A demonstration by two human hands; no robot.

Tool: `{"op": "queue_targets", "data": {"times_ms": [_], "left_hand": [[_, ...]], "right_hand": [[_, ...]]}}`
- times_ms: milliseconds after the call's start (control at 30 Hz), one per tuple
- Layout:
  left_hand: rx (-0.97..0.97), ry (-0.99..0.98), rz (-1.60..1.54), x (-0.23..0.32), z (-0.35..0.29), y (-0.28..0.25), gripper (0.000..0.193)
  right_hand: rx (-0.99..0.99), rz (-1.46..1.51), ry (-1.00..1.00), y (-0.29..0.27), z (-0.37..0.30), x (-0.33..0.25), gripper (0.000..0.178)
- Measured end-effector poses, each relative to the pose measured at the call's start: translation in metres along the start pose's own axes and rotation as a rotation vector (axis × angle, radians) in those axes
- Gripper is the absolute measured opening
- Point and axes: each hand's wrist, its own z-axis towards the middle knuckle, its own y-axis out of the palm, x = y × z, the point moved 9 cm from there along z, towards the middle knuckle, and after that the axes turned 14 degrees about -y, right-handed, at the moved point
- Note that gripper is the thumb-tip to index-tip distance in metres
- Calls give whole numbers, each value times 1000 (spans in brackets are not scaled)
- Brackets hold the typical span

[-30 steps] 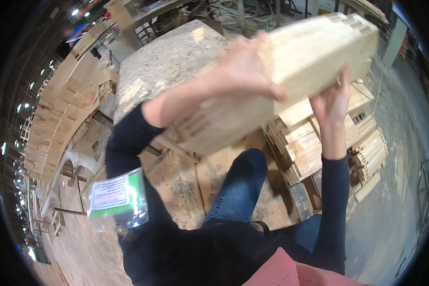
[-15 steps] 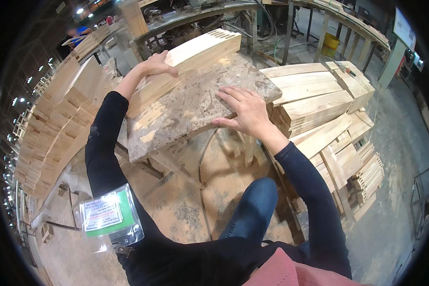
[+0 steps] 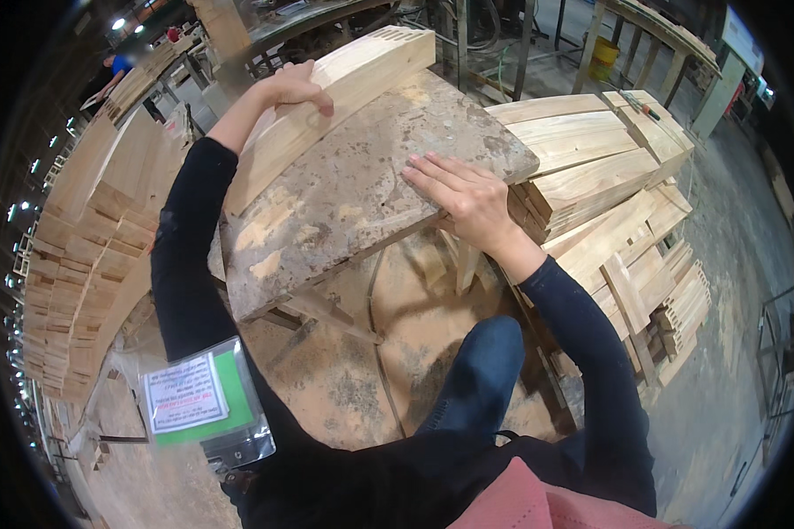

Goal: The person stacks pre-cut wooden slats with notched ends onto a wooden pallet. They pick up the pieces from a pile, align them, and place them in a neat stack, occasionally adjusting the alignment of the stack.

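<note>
A stack of pale wooden boards (image 3: pixel 362 75), with slotted ends at the right, stands on edge along the far side of a worn, stained worktable (image 3: pixel 353 185). My left hand (image 3: pixel 293 91) clasps the stack over its top, thumb against the near face. At the table's near right edge, my right hand (image 3: pixel 472 198) lies with its fingers together on the top. Its thumb goes down out of sight below the edge, so the hand clasps the tabletop there.
Tall stacks of wooden pieces (image 3: pixel 79 291) rise at the left. Piled boards (image 3: pixel 591 150) lie right of the table, a red-handled tool (image 3: pixel 641 106) on top. Behind are a metal-framed bench (image 3: pixel 318 26) and a yellow bucket (image 3: pixel 603 58). Another person (image 3: pixel 115 70) is far left.
My left hand has closed more firmly over the boards. My right thumb has slipped under the table edge, and its fingers have drawn together. The view has shifted slightly.
</note>
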Motion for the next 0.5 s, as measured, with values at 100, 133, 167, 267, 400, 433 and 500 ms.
{"op": "queue_targets", "data": {"times_ms": [100,133,167,267,400,433,500], "left_hand": [[-63,14,-102,0,23,6,96],[-106,31,-145,3,29,6,95],[-138,47,-133,-3,34,0,101],[-127,62,-104,-17,51,-2,114],[-249,-52,-101,-20,61,13,124],[-250,-58,-76,-18,60,14,126],[-251,-60,6,-9,60,8,130]], "right_hand": [[35,-17,0,-3,0,2,53],[56,-19,-7,-3,-1,1,45],[95,-14,-15,-6,2,-1,38],[65,-17,-32,-2,2,-3,54],[71,-29,-19,2,-2,1,50],[75,-35,-19,2,-4,2,47],[125,-43,-24,-3,-6,2,42]]}}
